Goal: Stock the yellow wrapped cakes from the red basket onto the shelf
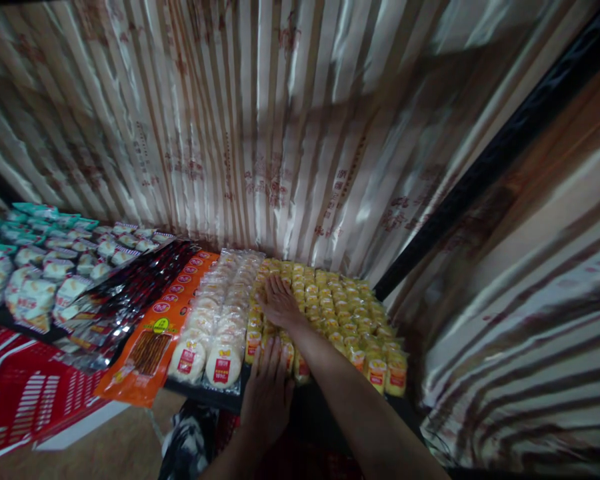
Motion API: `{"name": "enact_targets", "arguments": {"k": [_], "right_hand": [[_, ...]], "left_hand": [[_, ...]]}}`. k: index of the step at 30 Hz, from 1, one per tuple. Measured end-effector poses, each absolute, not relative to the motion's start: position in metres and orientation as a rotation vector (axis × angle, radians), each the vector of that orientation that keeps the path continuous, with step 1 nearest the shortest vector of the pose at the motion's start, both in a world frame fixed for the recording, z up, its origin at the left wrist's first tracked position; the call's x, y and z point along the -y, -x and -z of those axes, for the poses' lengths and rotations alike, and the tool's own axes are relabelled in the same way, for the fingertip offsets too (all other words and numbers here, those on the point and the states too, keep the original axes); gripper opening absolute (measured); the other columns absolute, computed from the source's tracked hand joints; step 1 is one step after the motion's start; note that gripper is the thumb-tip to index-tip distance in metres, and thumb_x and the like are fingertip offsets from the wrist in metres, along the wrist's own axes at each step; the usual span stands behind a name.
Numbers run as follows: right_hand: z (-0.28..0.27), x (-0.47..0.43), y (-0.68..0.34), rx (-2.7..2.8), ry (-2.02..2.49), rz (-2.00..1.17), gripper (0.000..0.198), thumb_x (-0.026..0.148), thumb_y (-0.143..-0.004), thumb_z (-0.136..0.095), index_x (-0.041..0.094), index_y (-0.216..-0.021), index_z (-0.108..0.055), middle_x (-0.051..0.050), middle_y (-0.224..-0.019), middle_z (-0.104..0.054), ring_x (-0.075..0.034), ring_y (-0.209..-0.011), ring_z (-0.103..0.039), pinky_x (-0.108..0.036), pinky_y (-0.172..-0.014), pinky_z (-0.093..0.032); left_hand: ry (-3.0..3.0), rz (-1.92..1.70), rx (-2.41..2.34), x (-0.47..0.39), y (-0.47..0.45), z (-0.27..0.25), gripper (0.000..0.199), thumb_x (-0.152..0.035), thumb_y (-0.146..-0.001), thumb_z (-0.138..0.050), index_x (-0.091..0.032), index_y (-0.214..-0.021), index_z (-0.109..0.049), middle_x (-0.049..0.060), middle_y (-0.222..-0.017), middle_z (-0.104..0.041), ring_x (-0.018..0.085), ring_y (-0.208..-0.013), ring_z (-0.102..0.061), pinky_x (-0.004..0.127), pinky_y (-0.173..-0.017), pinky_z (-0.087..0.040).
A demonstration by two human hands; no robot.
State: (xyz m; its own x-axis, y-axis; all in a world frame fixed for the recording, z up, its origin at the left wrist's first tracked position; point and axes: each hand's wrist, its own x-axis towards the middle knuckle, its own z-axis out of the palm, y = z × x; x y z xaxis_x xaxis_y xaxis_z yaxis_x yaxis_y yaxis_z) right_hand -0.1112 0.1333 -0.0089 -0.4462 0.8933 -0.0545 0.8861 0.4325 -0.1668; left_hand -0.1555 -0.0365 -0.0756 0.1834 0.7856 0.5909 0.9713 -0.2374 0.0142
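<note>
Rows of small yellow-wrapped snack packs [337, 307] stand packed on a dark shelf. My right hand [280, 303] lies flat on top of their left rows, fingers stretched out toward the back. Lower down, my left hand [267, 383] rests with extended fingers against the front of the same packs, near the shelf edge. Neither hand grips anything. Just left of them are two rows of clear-wrapped round white rice crackers [223, 363] with red labels. Beyond those lies an orange bag of brown sticks [153, 347].
Dark shiny packets [145, 280] and white snack bags [45, 287] fill the shelf's left part, with teal bags [27, 223] at the far end. Red plastic baskets [25, 393] stand below left. A black post [460, 187] slants at right before printed plastic sheeting [260, 120].
</note>
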Motion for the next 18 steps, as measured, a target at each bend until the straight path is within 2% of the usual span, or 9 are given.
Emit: {"name": "enact_targets", "arguments": {"k": [5, 12, 18], "right_hand": [[0.008, -0.141, 0.115, 2.534, 1.636, -0.173, 0.068, 0.049, -0.091, -0.01, 0.005, -0.143, -0.017, -0.011, -0.151, -0.011, -0.021, -0.14, -0.003, -0.038, -0.111, 0.003], [0.012, -0.145, 0.118, 2.534, 1.695, -0.211, 0.069, 0.05, -0.09, -0.013, 0.005, -0.143, -0.014, -0.011, -0.151, -0.011, -0.021, -0.139, -0.004, -0.037, -0.111, -0.002], [0.005, -0.153, 0.12, 2.533, 1.685, -0.186, 0.069, 0.049, -0.091, -0.01, 0.005, -0.143, -0.017, -0.01, -0.151, -0.01, -0.02, -0.14, -0.001, -0.037, -0.111, 0.004]], "left_hand": [[2.076, 0.717, 1.631, 0.035, 0.155, 0.079, 0.043, -0.029, -0.087, -0.041, -0.012, -0.126, -0.046, 0.013, -0.139, -0.041, 0.026, -0.13, -0.034, 0.041, -0.1, -0.037], [2.093, 0.702, 1.616, 0.036, 0.156, 0.079, 0.043, -0.028, -0.088, -0.041, -0.014, -0.128, -0.045, 0.012, -0.139, -0.041, 0.025, -0.131, -0.033, 0.041, -0.102, -0.033], [2.042, 0.751, 1.587, 0.035, 0.154, 0.078, 0.041, -0.027, -0.088, -0.04, -0.013, -0.125, -0.048, 0.012, -0.136, -0.045, 0.026, -0.128, -0.036, 0.04, -0.099, -0.036]]}}
